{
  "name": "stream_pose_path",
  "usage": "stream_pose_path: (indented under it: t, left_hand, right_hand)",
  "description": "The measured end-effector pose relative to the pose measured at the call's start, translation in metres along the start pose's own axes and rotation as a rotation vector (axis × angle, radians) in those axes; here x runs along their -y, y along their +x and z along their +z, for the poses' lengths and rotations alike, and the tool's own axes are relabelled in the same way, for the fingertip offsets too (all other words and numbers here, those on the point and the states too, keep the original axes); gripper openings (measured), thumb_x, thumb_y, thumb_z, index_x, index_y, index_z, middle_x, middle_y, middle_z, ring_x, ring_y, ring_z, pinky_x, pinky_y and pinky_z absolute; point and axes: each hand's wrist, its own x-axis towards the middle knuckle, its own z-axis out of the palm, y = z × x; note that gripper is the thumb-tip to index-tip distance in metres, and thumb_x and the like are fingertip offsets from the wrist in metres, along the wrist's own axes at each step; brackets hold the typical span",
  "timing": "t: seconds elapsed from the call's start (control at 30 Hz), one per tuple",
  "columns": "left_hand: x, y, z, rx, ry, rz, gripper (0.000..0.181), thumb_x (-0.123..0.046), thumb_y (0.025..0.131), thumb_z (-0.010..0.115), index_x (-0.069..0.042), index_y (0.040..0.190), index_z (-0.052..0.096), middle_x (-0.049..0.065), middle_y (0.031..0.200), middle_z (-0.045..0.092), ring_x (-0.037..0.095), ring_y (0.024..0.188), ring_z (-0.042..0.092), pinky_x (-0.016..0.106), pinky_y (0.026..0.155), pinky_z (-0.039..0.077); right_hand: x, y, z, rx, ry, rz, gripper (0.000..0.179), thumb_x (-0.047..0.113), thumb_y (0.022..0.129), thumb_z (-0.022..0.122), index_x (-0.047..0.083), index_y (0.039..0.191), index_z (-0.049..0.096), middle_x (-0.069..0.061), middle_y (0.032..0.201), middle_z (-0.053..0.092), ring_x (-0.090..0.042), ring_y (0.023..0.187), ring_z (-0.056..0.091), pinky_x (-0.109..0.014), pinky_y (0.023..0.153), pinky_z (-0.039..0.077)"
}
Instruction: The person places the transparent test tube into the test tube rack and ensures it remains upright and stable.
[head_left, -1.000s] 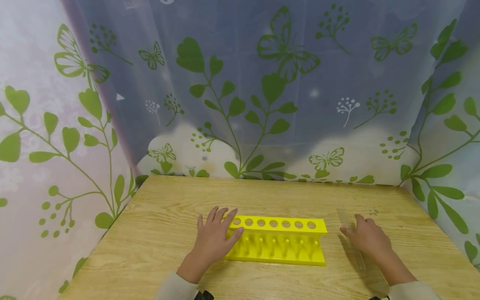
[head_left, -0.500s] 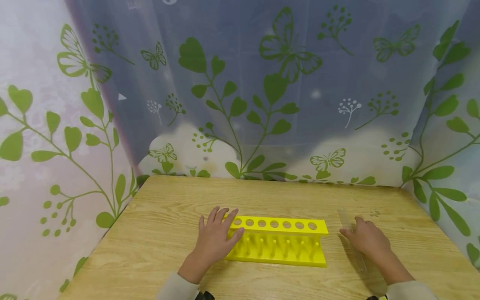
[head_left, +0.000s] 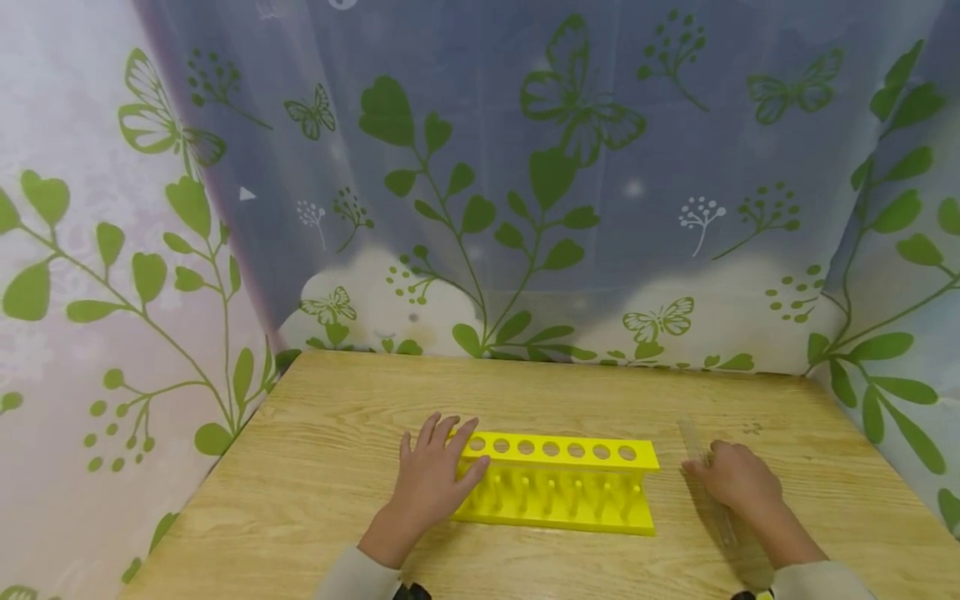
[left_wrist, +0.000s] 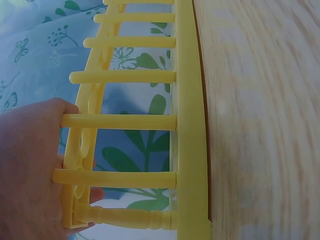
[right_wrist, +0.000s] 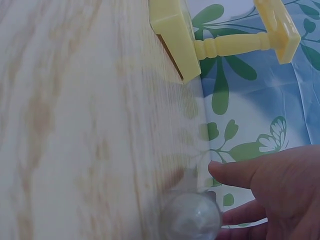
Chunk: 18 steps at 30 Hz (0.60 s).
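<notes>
A yellow plastic test tube rack (head_left: 555, 523) stands on the table, with round holes along its upper bar and a row of pegs below. My left hand (head_left: 431, 479) grips its left end, the thumb in front and the fingers over the upper bar. In the left wrist view that hand (left_wrist: 30, 165) wraps the bar's end beside the pegs. To the rack's right lies a clear test tube (head_left: 726, 533), slanting under my right hand (head_left: 742, 479), which holds it between thumb and fingers. The tube's rounded end (right_wrist: 190, 217) faces the right wrist camera; its middle is mostly hidden.
The wood-grain table (head_left: 337, 400) reaches back to a patterned curtain (head_left: 480, 167) with leaves and butterflies, which also hangs at both sides. A small cluster of marks (head_left: 752, 427) shows on the tabletop beyond my right hand.
The head view has shifted very slightly. Both hands, the rack and the test tube keep their places.
</notes>
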Motion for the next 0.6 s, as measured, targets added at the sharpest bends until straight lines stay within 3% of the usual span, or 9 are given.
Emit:
stream_pose_path:
  t: [0.1, 0.37, 0.6]
  left_hand:
    - [-0.0009, 0.0004, -0.0001, -0.003, -0.003, 0.001, 0.053, -0.048, 0.097, 0.052, -0.022, 0.143, 0.048, 0.011, 0.141, 0.047, 0.038, 0.137, 0.032, 0.073, 0.101, 0.025]
    - [-0.0024, 0.0013, 0.0004, 0.006, 0.04, -0.006, 0.054, -0.05, 0.097, 0.05, -0.022, 0.144, 0.047, 0.01, 0.141, 0.046, 0.037, 0.139, 0.03, 0.074, 0.101, 0.022]
    - [-0.0023, -0.0001, 0.0016, 0.008, 0.127, 0.043, 0.06, -0.048, 0.1, 0.045, -0.009, 0.146, 0.042, 0.014, 0.149, 0.04, 0.037, 0.145, 0.018, 0.068, 0.11, 0.012]
  right_hand:
    - [-0.0004, 0.0006, -0.0003, -0.007, -0.002, 0.003, 0.079, 0.051, 0.092, 0.059, -0.02, 0.125, 0.048, -0.037, 0.117, 0.056, -0.049, 0.096, 0.059, -0.051, 0.069, 0.052]
    - [-0.0019, 0.0026, -0.0003, 0.011, 0.013, 0.01, 0.067, 0.046, 0.093, 0.06, -0.017, 0.116, 0.056, -0.031, 0.104, 0.063, -0.03, 0.078, 0.063, -0.042, 0.057, 0.05]
    - [-0.0018, 0.0028, 0.0015, 0.016, 0.021, 0.016, 0.074, 0.053, 0.092, 0.058, -0.016, 0.119, 0.055, -0.035, 0.113, 0.06, -0.043, 0.087, 0.063, -0.046, 0.06, 0.051]
